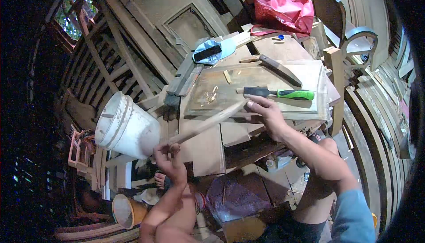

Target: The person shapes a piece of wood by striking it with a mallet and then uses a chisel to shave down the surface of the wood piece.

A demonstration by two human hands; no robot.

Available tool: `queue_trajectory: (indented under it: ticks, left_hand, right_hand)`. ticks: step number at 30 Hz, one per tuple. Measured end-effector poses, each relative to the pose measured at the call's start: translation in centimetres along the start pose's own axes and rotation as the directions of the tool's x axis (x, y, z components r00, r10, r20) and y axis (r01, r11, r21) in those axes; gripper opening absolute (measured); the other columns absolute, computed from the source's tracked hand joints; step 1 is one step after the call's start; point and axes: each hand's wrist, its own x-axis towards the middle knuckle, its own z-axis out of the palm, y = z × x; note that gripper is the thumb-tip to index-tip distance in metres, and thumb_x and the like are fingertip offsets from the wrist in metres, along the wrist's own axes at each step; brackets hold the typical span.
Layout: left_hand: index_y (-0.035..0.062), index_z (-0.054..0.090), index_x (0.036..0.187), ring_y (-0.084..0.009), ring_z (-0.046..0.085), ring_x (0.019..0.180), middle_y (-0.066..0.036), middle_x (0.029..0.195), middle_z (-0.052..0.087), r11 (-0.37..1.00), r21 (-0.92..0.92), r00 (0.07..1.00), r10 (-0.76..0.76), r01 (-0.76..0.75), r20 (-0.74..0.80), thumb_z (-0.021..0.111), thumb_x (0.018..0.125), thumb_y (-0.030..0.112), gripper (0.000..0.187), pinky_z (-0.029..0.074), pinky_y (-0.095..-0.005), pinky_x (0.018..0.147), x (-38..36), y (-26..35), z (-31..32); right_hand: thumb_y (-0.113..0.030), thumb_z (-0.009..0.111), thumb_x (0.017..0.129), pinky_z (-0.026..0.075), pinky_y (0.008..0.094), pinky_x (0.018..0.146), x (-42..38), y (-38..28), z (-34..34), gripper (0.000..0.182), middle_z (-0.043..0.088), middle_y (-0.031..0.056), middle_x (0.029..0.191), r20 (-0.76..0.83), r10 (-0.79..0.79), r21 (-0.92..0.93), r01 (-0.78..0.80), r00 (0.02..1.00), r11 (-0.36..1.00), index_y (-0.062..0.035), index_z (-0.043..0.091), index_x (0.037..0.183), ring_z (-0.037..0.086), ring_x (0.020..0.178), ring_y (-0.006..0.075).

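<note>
A long thin wooden stick [208, 122] runs slantwise from lower left to upper right. My left hand [170, 161] grips its near end, fingers closed around it. My right hand [265, 112] pinches the far end at the front edge of a flat wooden panel [305, 72] that lies on the workbench. On that panel, just above my right hand, lies a chisel with a green and black handle [283, 94]. Wood chips [210, 96] are scattered on the panel's left part, and a dark wooden block [280, 69] lies farther back.
A white plastic bucket [126, 128] lies tipped at the left of the bench. A red plastic bag [283, 6] sits at the back, a phone [207, 53] on a blue cloth left of it. Stacked timber and frames surround the bench. An orange bucket [126, 211] stands below.
</note>
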Motion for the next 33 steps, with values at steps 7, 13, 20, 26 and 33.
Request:
queue_trajectory:
  ticks: [7,13,20,26,33]
  left_hand:
    - [0.0011,0.05,0.086,-0.0101,0.047,0.072,-0.002,0.073,0.05,0.97,0.138,0.98,-0.2,0.199,-0.01,0.055,0.092,0.032,0.032,0.039,-0.0256,0.07,0.5,1.3,0.8]
    - [-0.0003,0.05,0.083,-0.0103,0.045,0.074,-0.002,0.076,0.049,0.961,0.03,0.957,-0.271,0.275,-0.101,0.046,0.096,0.031,0.035,0.038,-0.0257,0.069,0.2,0.4,0.9]
    - [-0.0011,0.052,0.085,-0.0122,0.042,0.077,-0.002,0.079,0.049,0.942,0.065,0.94,-0.321,0.33,-0.116,0.044,0.096,0.034,0.038,0.038,-0.0289,0.073,0.1,0.1,1.3]
    - [-0.0029,0.055,0.1,-0.0159,0.049,0.091,-0.008,0.097,0.054,0.923,-0.026,0.922,-0.385,0.384,-0.04,0.045,0.096,0.036,0.041,0.039,-0.03,0.084,0.0,0.2,1.2]
    - [-0.0013,0.053,0.112,-0.0184,0.053,0.101,-0.009,0.108,0.055,0.894,-0.232,0.92,-0.392,0.383,0.008,0.046,0.096,0.032,0.037,0.042,-0.0319,0.091,0.1,-0.2,1.0]
  right_hand:
    - [-0.02,0.064,0.086,0.047,0.0257,0.077,0.1,0.5,-0.1,0.025,0.065,0.0047,0.088,-0.094,-0.117,-0.076,0.11,0.989,0.991,-0.0015,0.065,0.103,0.059,0.082,0.0098]
    - [-0.02,0.064,0.086,0.046,0.0246,0.072,0.5,0.9,-0.5,0.019,0.063,0.0027,0.082,-0.102,-0.19,-0.123,0.177,0.977,0.976,-0.0016,0.065,0.091,0.057,0.076,0.0086]
    - [-0.021,0.065,0.085,0.047,0.0245,0.064,0.8,1.4,-0.7,0.021,0.061,0.002,0.076,-0.135,-0.114,-0.097,0.102,0.984,0.99,-0.0014,0.06,0.079,0.056,0.07,0.0079]
    - [-0.023,0.064,0.086,0.052,0.0254,0.058,0.8,1.6,-0.9,0.023,0.06,0.0038,0.074,-0.127,-0.083,0.014,0.086,0.988,0.996,-0.0025,0.059,0.078,0.057,0.066,0.0107]
    - [-0.033,0.058,0.09,0.051,0.0301,0.051,0.1,0.5,-0.4,0.03,0.059,0.0036,0.073,-0.136,0.07,0.017,-0.068,0.988,0.998,-0.0059,0.055,0.078,0.058,0.061,0.0116]
